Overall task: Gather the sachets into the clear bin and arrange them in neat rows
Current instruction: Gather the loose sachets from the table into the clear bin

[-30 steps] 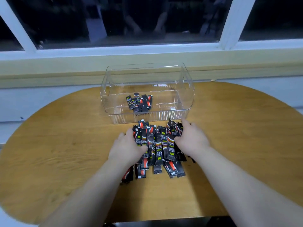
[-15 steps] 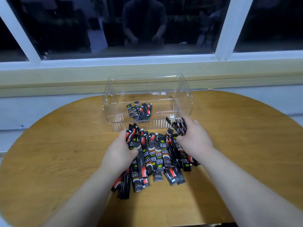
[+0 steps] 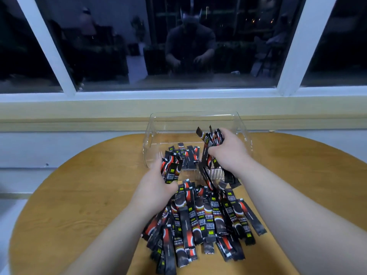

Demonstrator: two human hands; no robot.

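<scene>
Both handfuls have come up off the heap since a moment ago, and the right one is now carried over the clear bin [image 3: 147, 139]. Nearest, most of the sachets [image 3: 202, 221] lie loose and overlapping on the bench [image 3: 79, 195], with the forearms covering the heap's sides. Just beyond, the left grip [image 3: 156, 185] curls round a small bundle [image 3: 171, 169] at the bin's near wall. Farther on, the right grip [image 3: 228, 153] clutches a bigger bundle [image 3: 211, 138] above the bin, and a few sticks dangle out of it below. A small cluster [image 3: 187, 156] already lies on the bin floor. These look like light, thin foil sticks, bendy and slick, so I judge a loose fistful will fan out and shed pieces. Taking them across the middle, with the ends squared, should hold them best. The thin bin may well slide if knocked. Fingertips of both grips are hidden behind the bundles, so neither handful can be counted. The bin's near wall is hard to trace behind sachets and glare, the print is too blurred to read, and the dark window [image 3: 198, 46] beyond gives only a dim reflection
</scene>
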